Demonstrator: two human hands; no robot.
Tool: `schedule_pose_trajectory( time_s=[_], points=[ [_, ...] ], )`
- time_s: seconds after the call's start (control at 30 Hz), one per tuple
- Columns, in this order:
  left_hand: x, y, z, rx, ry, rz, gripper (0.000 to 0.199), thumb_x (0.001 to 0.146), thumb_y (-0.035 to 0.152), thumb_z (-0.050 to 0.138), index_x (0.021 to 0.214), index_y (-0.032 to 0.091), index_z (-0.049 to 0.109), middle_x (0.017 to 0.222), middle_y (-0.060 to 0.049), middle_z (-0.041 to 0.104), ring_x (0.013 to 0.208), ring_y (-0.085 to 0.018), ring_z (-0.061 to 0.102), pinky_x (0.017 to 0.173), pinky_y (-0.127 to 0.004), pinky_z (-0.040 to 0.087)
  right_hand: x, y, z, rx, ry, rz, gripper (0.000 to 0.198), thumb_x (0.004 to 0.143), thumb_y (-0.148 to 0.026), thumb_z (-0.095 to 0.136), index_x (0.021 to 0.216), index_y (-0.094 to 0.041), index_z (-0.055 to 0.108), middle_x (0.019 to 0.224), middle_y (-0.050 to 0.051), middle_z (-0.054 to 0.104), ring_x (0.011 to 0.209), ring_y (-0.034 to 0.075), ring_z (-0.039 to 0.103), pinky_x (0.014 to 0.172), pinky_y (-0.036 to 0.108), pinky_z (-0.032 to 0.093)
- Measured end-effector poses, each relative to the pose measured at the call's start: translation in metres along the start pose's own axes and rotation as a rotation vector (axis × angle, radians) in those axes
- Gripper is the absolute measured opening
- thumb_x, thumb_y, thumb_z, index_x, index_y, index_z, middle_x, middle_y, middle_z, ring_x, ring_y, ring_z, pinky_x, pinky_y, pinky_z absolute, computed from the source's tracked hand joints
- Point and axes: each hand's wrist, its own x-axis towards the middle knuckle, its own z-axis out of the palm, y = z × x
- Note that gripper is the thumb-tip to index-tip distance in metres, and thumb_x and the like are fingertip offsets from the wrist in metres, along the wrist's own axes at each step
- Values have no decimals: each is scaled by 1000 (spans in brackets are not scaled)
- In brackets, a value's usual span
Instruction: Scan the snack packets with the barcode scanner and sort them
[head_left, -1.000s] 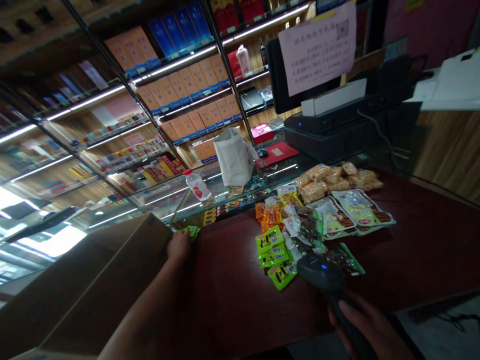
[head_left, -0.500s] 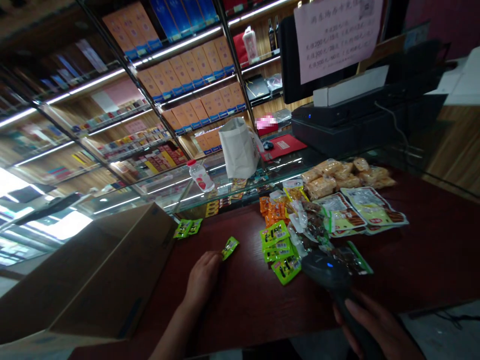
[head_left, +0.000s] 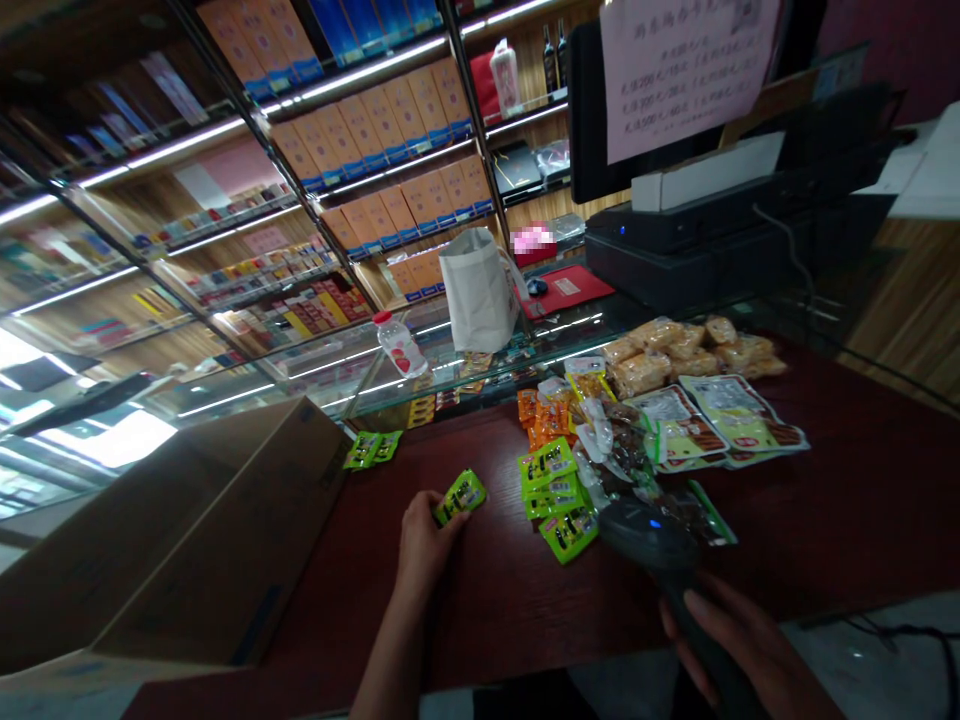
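On the left, an open cardboard box takes up much of the space, with a pair of green packets lying just beside its far right corner. To the right of my left hand lie a small stack of green packets, orange packets, clear bags of dark food and flat packs, with tan wrapped bundles at the far side. The dark scanner stands in front of some of those bags and partly hides them; the fingers of my right hand are wrapped around its handle.

Between the thumb and fingers of my left hand I pinch one green packet, its printed face up, between the box and the stack and apart from both.

The tabletop is dark red and shiny. Past its far edge, a bottle with a red cap and a white bag stand on glass. Farther right is a monitor bearing a pink notice; lit shelves fill the far wall.
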Motion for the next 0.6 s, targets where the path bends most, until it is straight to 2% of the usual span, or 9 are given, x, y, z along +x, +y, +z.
schedule_pose_trajectory(
  time_s=[0.1, 0.17, 0.23, 0.43, 0.6],
  points=[
    [-12, 15, -1, -375, -4, -126, 37, 58, 44, 78, 78, 23, 55, 69, 2, 64, 62, -17, 60, 60, -26, 46, 1, 2, -2, 22, 29, 20, 58, 75, -77, 62, 77, -19, 69, 52, 1, 60, 47, 16, 53, 49, 28, 43],
    [-22, 29, -5, -595, -6, -188, 40, 58, 45, 80, 79, 21, 56, 75, 1, 68, 64, -16, 62, 59, -24, 47, 3, 1, -1, 24, 41, 36, 59, 75, -77, 62, 79, -18, 69, 53, 1, 61, 48, 15, 52, 49, 26, 41],
    [-31, 46, -11, -723, -10, -221, 41, 57, 44, 82, 81, 20, 58, 80, -1, 71, 66, -15, 63, 58, -23, 48, 6, -2, 1, 31, 26, 41, 58, 76, -76, 63, 80, -18, 68, 52, 0, 60, 47, 14, 51, 48, 25, 39],
    [-48, 89, -23, -839, -32, -220, 36, 59, 40, 85, 80, 16, 69, 74, 0, 69, 60, -12, 59, 57, -21, 49, 15, -20, 16, 64, -76, -43, 52, 80, -69, 64, 79, -17, 66, 56, -1, 60, 46, 11, 49, 46, 24, 37],
    [-54, 97, -17, -894, -88, -231, 35, 59, 39, 87, 77, 15, 71, 70, -1, 68, 59, -11, 59, 55, -20, 48, 20, -29, 30, 118, -195, -110, 49, 79, -65, 69, 84, -17, 65, 64, -1, 62, 46, 9, 51, 46, 23, 37]
  ],
)
